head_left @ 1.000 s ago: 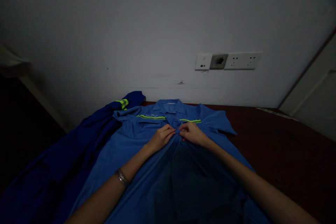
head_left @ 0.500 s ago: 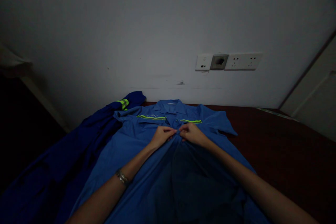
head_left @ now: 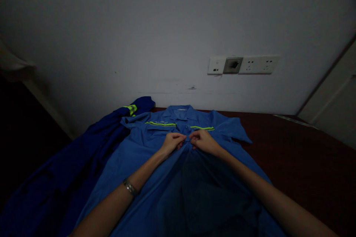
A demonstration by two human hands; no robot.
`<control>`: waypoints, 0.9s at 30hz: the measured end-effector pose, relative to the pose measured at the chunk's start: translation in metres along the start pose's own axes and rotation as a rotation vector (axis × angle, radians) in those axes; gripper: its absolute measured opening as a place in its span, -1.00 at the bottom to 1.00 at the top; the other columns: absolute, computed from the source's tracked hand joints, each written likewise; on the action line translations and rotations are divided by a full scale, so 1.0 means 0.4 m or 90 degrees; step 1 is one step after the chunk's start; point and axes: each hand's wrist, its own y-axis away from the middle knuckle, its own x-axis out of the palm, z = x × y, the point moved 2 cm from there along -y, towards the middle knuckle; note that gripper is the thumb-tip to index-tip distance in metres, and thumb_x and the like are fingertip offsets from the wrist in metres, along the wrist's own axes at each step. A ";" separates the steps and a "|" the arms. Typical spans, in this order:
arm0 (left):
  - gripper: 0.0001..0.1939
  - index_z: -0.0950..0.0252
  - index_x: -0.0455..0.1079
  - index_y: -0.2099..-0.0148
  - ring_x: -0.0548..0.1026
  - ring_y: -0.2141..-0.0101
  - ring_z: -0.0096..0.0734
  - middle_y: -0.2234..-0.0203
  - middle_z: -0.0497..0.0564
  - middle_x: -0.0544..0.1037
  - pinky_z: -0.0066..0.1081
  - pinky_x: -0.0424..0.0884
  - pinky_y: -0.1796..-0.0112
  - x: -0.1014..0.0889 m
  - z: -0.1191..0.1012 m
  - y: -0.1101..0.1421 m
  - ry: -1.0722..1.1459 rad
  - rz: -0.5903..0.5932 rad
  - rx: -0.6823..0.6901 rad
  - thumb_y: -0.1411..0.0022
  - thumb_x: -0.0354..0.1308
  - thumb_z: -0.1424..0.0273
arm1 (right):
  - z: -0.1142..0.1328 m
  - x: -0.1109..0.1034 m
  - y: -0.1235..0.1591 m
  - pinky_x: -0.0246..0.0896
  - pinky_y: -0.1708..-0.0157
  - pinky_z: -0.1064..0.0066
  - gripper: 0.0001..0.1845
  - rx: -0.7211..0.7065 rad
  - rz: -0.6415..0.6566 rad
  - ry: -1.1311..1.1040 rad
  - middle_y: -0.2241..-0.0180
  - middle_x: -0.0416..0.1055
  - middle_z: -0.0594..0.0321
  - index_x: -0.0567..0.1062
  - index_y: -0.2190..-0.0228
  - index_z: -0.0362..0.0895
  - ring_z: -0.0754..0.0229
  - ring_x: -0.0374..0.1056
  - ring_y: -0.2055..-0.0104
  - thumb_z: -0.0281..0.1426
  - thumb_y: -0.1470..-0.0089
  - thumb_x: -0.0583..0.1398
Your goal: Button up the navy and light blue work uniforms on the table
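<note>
A blue short-sleeved work shirt [head_left: 125, 166] lies spread out, front side up, its collar toward the wall. Yellow-green strips cross its chest. Both hands meet at the front opening, just below chest height. My left hand [head_left: 172, 143] pinches the cloth edge from the left, fingers closed. From the right, my right hand [head_left: 203, 142] grips the facing edge between thumb and fingers. The cloth is drawn up in folds between them. Whether a button sits between the fingertips is too small to tell. A bracelet or watch [head_left: 129, 187] circles my left wrist.
A darker blue garment [head_left: 91, 148] with a reflective band lies left of the shirt, partly beneath it. The dark reddish-brown tabletop [head_left: 292, 152] extends to the right. Behind stands a grey-white wall [head_left: 111, 37] with socket plates [head_left: 258, 65].
Both hands stay at the shirt front with only a slight shift of the fingers. The shirt lies as before.
</note>
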 end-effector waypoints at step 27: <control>-0.68 0.38 0.34 0.45 0.26 0.71 -0.59 0.72 -0.12 0.33 -0.57 0.14 0.69 0.001 -0.023 0.002 -0.045 -0.024 0.068 0.07 0.17 0.18 | -0.026 0.017 -0.014 0.28 0.58 0.55 -0.93 0.138 0.064 -0.188 0.67 0.17 0.40 0.33 0.57 -0.21 0.40 0.23 0.62 -0.58 0.22 0.07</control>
